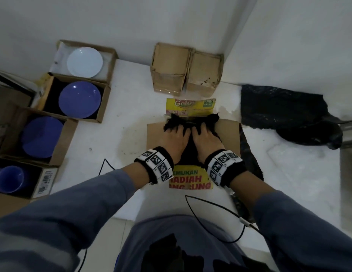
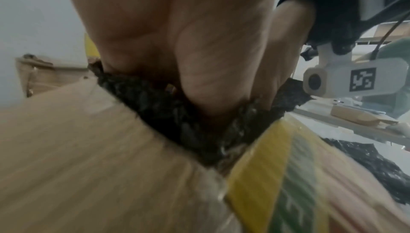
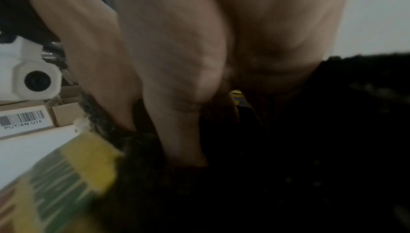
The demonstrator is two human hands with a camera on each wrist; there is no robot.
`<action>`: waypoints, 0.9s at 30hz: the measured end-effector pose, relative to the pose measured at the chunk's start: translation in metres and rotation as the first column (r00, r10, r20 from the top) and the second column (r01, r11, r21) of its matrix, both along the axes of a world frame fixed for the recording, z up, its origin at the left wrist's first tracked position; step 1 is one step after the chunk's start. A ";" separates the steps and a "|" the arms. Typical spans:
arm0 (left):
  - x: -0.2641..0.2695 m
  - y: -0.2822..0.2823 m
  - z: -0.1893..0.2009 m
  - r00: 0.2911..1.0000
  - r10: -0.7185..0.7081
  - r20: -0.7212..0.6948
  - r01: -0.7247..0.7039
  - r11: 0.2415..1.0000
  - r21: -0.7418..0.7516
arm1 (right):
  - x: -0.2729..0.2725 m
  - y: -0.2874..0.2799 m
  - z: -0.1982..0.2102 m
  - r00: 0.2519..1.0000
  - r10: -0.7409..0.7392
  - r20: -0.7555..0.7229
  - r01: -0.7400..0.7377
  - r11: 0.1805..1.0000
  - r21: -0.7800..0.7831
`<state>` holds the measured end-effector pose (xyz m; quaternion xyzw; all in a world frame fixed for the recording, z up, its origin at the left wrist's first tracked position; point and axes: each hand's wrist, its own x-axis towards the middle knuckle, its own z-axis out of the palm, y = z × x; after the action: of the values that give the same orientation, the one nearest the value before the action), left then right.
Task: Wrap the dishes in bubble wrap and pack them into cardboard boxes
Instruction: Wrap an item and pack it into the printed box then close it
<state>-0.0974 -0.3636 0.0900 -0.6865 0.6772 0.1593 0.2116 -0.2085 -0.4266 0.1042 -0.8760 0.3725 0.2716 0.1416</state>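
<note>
An open cardboard box (image 1: 154, 138) with yellow printed flaps stands on the white floor in front of me. A bundle in black bubble wrap (image 1: 188, 146) fills it, and the wrap bunches up at the far edge. My left hand (image 1: 176, 134) and right hand (image 1: 204, 134) lie side by side on the bundle, fingers spread and pressing down into the wrap. In the left wrist view the left hand's fingers (image 2: 195, 85) sink into the black wrap (image 2: 177, 122) beside a brown flap (image 2: 77, 140). The right wrist view shows the right hand (image 3: 188, 78) pushed into dark wrap (image 3: 288, 149). Whatever is inside the wrap is hidden.
Open boxes line the left: a white plate (image 1: 84, 61), a blue plate (image 1: 79, 99), another blue plate (image 1: 42, 137), a blue mug (image 1: 9, 179). Two closed cardboard boxes (image 1: 169, 67) stand at the back wall. Loose black bubble wrap (image 1: 279, 107) lies at the right.
</note>
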 end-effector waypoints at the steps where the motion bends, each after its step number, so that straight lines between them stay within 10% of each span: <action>1: 0.000 -0.001 -0.004 1.000 0.001 0.005 -0.001 1.000 0.023 | 0.001 -0.001 -0.001 1.000 -0.009 -0.007 0.009 1.000 0.019; 10: 0.037 0.019 0.001 0.907 -0.066 -0.416 -0.099 0.927 -0.363 | -0.020 0.002 0.015 0.938 -0.161 0.308 0.144 0.987 0.076; 27: 0.006 0.076 0.032 0.888 -0.118 -0.444 -0.091 0.901 -0.424 | -0.035 0.045 0.031 0.941 -0.103 0.323 0.152 0.979 -0.132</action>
<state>-0.0916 -0.2873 0.1219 -0.6539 0.7309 0.1609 -0.1111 -0.2439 -0.3818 0.1348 -0.8904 0.4213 0.0890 0.1478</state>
